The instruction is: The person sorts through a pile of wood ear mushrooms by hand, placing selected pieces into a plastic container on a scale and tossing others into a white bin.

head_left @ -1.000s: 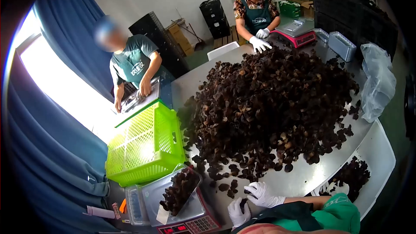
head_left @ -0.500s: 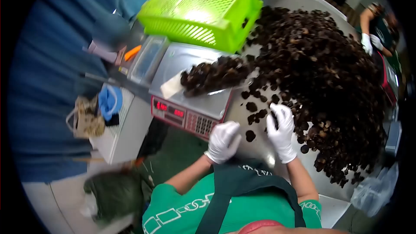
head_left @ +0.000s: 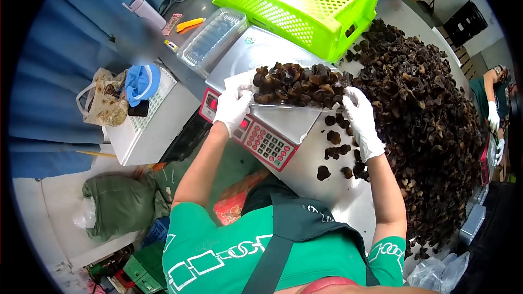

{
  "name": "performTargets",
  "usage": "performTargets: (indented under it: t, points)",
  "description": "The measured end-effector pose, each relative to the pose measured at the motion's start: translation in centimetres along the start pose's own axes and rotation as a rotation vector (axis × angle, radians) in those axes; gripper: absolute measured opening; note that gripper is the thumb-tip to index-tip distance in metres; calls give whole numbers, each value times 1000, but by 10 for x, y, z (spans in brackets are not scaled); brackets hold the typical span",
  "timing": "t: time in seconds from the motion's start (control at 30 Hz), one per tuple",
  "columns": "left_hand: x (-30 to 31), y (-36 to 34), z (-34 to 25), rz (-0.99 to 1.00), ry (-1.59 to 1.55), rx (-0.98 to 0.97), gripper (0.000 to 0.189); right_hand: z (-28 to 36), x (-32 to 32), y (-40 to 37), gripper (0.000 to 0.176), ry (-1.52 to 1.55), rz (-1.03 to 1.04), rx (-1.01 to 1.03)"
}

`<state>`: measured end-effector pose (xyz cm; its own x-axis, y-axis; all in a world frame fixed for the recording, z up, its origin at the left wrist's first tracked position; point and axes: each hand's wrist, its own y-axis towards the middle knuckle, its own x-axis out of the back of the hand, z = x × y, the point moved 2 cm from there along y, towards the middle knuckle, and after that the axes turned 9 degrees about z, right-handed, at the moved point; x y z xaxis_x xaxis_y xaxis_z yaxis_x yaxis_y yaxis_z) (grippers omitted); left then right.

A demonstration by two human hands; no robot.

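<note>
A clear plastic tray (head_left: pixel 286 110) heaped with dark wood ear mushrooms (head_left: pixel 302 84) is over the steel pan of a red-framed digital scale (head_left: pixel 268 142). My left hand (head_left: pixel 232 110), in a white glove, is closed on the tray's left end, where a white card (head_left: pixel 239 80) shows above the fingers. At the right end, my right hand (head_left: pixel 359 120), gloved too, pinches the tray's edge between thumb and fingers. The left forearm and glove cover part of the scale's display.
A large pile of wood ears (head_left: pixel 425 114) covers the table on the right, with loose pieces (head_left: pixel 334 138) near my right wrist. A green crate (head_left: pixel 305 5) stands behind the scale. Left of it lie a clear container (head_left: pixel 213 38) and an orange cutter (head_left: pixel 189 24). Another person (head_left: pixel 493 98) works far right.
Both hands have moved up from in front of the scale and taken hold of the tray's two ends. The camera view has shifted and turned.
</note>
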<state>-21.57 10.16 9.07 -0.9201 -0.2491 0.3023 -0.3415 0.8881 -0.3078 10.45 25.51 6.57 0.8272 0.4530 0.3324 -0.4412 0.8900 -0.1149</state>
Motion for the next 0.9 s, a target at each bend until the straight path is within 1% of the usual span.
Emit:
performTargets:
  t: [0.07,0.1,0.13,0.2,0.23,0.27,0.33,0.37,0.43,0.47,0.5,0.53,0.57,0.6,0.63,0.67,0.7,0.73,0.77,0.8,0.83,0.87,0.9]
  points:
    - [-1,-5,-24,-66,-96,-110,31,31,1,-7,31,188,45,-106]
    - [1,-4,-43,-28,-132,-44,26,32,1,-1,30,171,29,-18]
    - [5,3,-47,-15,-134,-82,22,37,4,4,30,240,12,-6]
    - [18,26,-56,33,-182,-146,20,45,14,25,30,93,23,22]
    - [23,42,-65,35,-158,-174,20,66,16,29,30,208,14,13]
    - [27,62,-73,37,-169,-167,20,68,19,45,29,213,2,65]
    - [36,106,-89,51,-133,-198,20,82,23,73,27,174,-24,56]
    - [40,134,-94,66,-57,-214,20,87,24,87,27,238,-10,66]
    - [45,179,-109,72,41,-230,21,79,29,124,18,282,42,74]
    - [46,202,-112,94,-94,-207,22,81,29,141,16,321,73,92]
    - [45,218,-120,56,-95,-201,21,87,27,155,16,322,40,30]
    - [46,235,-128,18,-96,-195,20,92,29,166,15,412,70,16]
    - [50,266,-122,24,-355,-210,23,93,29,179,11,569,110,83]
    - [49,271,-134,-17,-356,-223,30,88,28,193,9,726,148,145]
    - [54,284,-137,-8,-429,-276,34,87,29,202,11,886,183,201]
    - [58,299,-133,10,-499,-325,37,85,28,219,26,946,65,68]
    - [64,311,-125,-73,-414,-351,39,86,27,224,32,937,53,127]
    - [63,306,-131,-153,-327,-377,40,89,28,224,39,929,36,184]
    - [61,293,-128,-291,-242,-380,44,89,29,221,41,918,57,186]
    - [73,302,-105,-361,-104,-455,44,86,31,213,41,766,86,192]
    - [76,270,-108,-395,113,-484,42,91,30,190,38,621,51,234]
    - [86,258,-89,-436,308,-512,41,95,28,163,36,475,9,271]
    - [105,266,-49,-473,431,-545,48,86,28,144,35,420,46,299]
